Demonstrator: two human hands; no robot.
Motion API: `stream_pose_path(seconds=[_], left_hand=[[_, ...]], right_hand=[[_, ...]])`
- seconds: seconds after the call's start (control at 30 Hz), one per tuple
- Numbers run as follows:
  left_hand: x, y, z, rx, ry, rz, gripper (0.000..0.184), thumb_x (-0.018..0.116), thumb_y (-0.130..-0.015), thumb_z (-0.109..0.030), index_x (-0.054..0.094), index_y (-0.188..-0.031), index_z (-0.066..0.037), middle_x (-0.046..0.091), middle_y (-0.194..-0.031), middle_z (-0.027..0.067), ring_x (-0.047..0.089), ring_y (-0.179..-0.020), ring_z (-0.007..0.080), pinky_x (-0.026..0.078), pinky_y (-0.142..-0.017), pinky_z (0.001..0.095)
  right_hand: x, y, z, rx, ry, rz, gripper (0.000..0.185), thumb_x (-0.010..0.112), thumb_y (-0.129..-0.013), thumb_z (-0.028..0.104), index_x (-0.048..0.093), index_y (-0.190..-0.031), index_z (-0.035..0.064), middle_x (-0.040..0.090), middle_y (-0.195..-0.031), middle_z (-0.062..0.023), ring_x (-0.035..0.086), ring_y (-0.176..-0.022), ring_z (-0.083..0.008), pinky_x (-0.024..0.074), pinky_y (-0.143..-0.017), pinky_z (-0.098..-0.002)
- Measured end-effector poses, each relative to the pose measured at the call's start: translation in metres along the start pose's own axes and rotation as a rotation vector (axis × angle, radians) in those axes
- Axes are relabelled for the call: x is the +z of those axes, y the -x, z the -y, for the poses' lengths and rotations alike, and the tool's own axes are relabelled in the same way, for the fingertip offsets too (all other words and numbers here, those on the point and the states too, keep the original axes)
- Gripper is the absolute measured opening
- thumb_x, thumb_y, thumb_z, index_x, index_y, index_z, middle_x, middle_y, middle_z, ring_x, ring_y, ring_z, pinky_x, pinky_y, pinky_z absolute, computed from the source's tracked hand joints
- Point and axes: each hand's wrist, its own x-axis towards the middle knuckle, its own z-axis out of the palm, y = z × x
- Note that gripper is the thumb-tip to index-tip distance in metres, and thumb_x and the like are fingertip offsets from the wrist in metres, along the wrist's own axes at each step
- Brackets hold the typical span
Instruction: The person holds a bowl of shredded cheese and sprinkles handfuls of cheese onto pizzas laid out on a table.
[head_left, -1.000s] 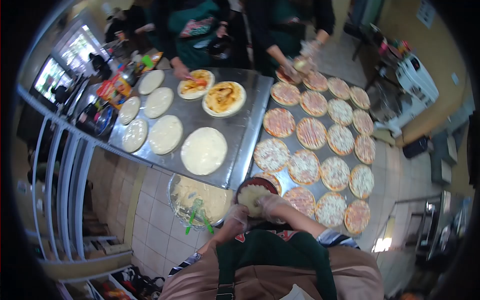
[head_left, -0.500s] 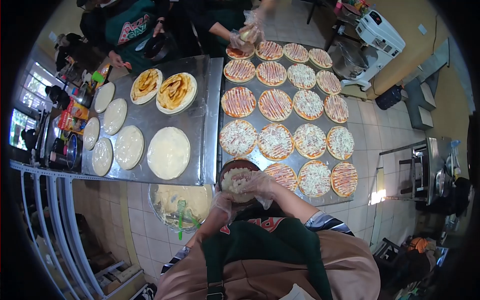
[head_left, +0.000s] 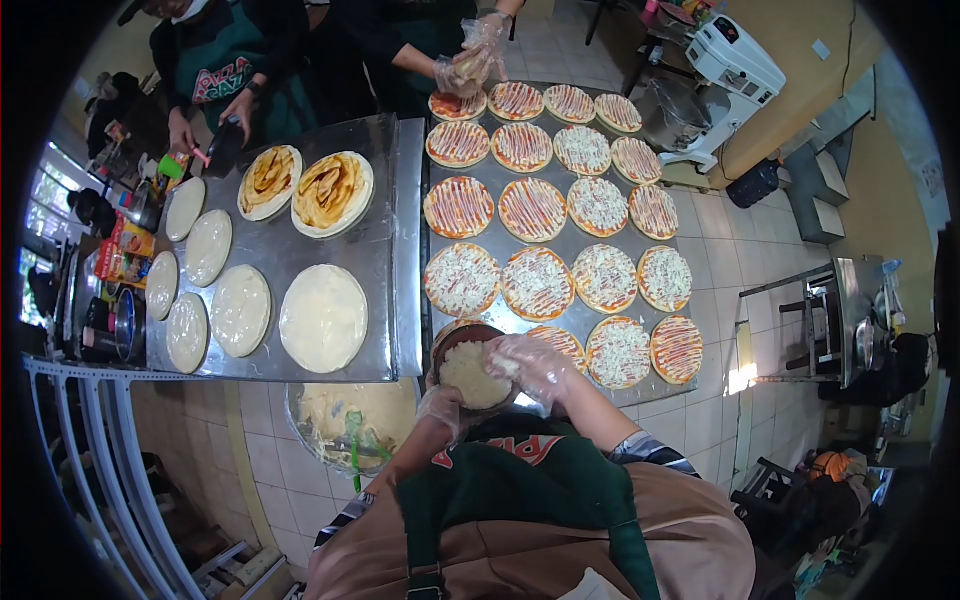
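A brown bowl (head_left: 452, 342) of grated cheese (head_left: 468, 372) is held close to my apron, at the near edge of the metal table. Around its lower left side wraps my left hand (head_left: 440, 408), in a clear plastic glove. My right hand (head_left: 530, 366), gloved too, is at the bowl's right rim with its fingers bunched on some grated cheese. Just beyond the hands are rows of pizzas, including one heavily covered in cheese (head_left: 463, 280) and one with red and pale stripes (head_left: 556, 345). Part of one pizza is hidden behind the bowl.
Plain dough rounds (head_left: 324, 318) and two brown-sauced rounds (head_left: 332, 192) lie on the left table (head_left: 385, 330). Below it is a dough-filled basin (head_left: 350, 415). Across the tables, one co-worker's gloved hands (head_left: 470, 65) hover over a pizza; another holds a dark pan (head_left: 226, 148). A mixer (head_left: 735, 70) stands back right.
My right hand has moved from inside the bowl to its right rim, uncovering more cheese. The view has shifted slightly. The co-worker at left has brought the pan lower, towards the dough rounds.
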Motion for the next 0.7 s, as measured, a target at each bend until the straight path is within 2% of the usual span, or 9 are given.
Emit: stream_pose_path(seconds=[0.1, 0.13, 0.23, 0.37, 0.43, 0.5, 0.57, 0.63, 0.7], left_hand=[[-0.022, -0.003, 0.0, 0.01, 0.012, -0.04, 0.075, 0.043, -0.054, 0.006, 0.025, -0.123, -0.017, 0.036, -0.121, 0.0166, 0.044, -0.104, 0.0412, 0.045, -0.075, 0.057], [-0.017, 0.004, -0.003, 0.0, 0.006, -0.029, 0.074, 0.043, -0.054, 0.005, 0.026, -0.123, -0.016, 0.036, -0.121, 0.0167, 0.044, -0.105, 0.0406, 0.044, -0.077, 0.0564], [-0.008, 0.022, -0.011, -0.025, -0.01, 0.002, 0.071, 0.042, -0.055, 0.003, 0.028, -0.123, -0.011, 0.037, -0.122, 0.017, 0.042, -0.108, 0.0386, 0.04, -0.083, 0.0547], [-0.007, 0.036, -0.016, -0.048, -0.031, 0.031, 0.068, 0.04, -0.056, -0.001, 0.032, -0.123, -0.004, 0.038, -0.123, 0.0175, 0.039, -0.112, 0.0361, 0.035, -0.091, 0.0525], [-0.009, 0.038, -0.015, -0.053, -0.02, 0.028, 0.068, 0.04, -0.055, 0.0, 0.032, -0.123, -0.004, 0.038, -0.122, 0.0174, 0.04, -0.112, 0.0355, 0.036, -0.091, 0.0519], [-0.011, 0.041, -0.015, -0.055, -0.01, 0.026, 0.069, 0.041, -0.055, 0.0, 0.032, -0.123, -0.003, 0.039, -0.122, 0.0173, 0.04, -0.111, 0.0349, 0.036, -0.09, 0.0513], [-0.007, 0.04, -0.017, -0.05, -0.007, 0.024, 0.069, 0.041, -0.055, 0.0, 0.032, -0.123, -0.003, 0.039, -0.122, 0.0172, 0.041, -0.111, 0.0349, 0.036, -0.09, 0.0513], [-0.006, 0.041, -0.018, -0.045, -0.001, 0.026, 0.068, 0.041, -0.055, 0.0, 0.032, -0.123, -0.003, 0.039, -0.121, 0.0172, 0.041, -0.111, 0.0348, 0.037, -0.09, 0.0512], [-0.007, 0.043, -0.018, -0.036, 0.007, 0.028, 0.068, 0.041, -0.055, 0.0, 0.032, -0.123, -0.003, 0.039, -0.121, 0.0171, 0.041, -0.111, 0.0348, 0.037, -0.09, 0.0512]], right_hand=[[-0.03, -0.002, 0.008, -0.084, -0.214, -0.099, 0.019, 0.057, -0.078, 0.005, 0.05, -0.092, -0.0054, 0.055, -0.086, -0.0144, 0.055, -0.082, -0.0231, 0.0462, -0.071, -0.0314], [-0.031, 0.0, 0.013, -0.129, -0.188, -0.321, 0.022, 0.055, -0.077, 0.002, 0.047, -0.097, -0.0056, 0.054, -0.087, -0.0149, 0.055, -0.082, -0.0252, 0.0472, -0.072, -0.0343], [-0.067, -0.006, 0.021, -0.186, -0.23, -0.476, 0.028, 0.053, -0.077, -0.002, 0.044, -0.103, -0.0049, 0.053, -0.09, -0.0159, 0.055, -0.082, -0.0254, 0.0477, -0.074, -0.0351], [-0.1, -0.016, 0.033, -0.242, -0.184, -0.553, 0.035, 0.05, -0.075, -0.006, 0.042, -0.108, -0.0033, 0.053, -0.091, -0.0167, 0.055, -0.082, -0.0253, 0.0477, -0.072, -0.0332], [-0.11, -0.027, 0.039, -0.232, -0.204, -0.536, 0.039, 0.051, -0.073, -0.008, 0.042, -0.11, -0.002, 0.052, -0.096, -0.0132, 0.055, -0.083, -0.0228, 0.0489, -0.072, -0.03], [-0.113, -0.037, 0.041, -0.244, -0.182, -0.539, 0.034, 0.055, -0.073, -0.005, 0.048, -0.106, -0.0006, 0.054, -0.091, -0.0122, 0.056, -0.078, -0.02, 0.0479, -0.068, -0.0273], [-0.098, -0.039, 0.047, -0.229, 0.118, -0.728, 0.028, 0.058, -0.072, -0.002, 0.053, -0.099, -0.0003, 0.056, -0.082, -0.0107, 0.056, -0.073, -0.0175, 0.0459, -0.063, -0.0249], [-0.115, -0.053, 0.038, -0.31, 0.101, -0.746, 0.019, 0.059, -0.071, -0.001, 0.056, -0.09, -0.0006, 0.056, -0.076, -0.0098, 0.055, -0.068, -0.0162, 0.0443, -0.057, -0.0245], [-0.113, -0.057, 0.042, -0.15, 0.336, -0.816, 0.019, 0.059, -0.071, -0.001, 0.054, -0.089, -0.0003, 0.056, -0.078, -0.0092, 0.054, -0.066, -0.0173, 0.0447, -0.055, -0.0258]])
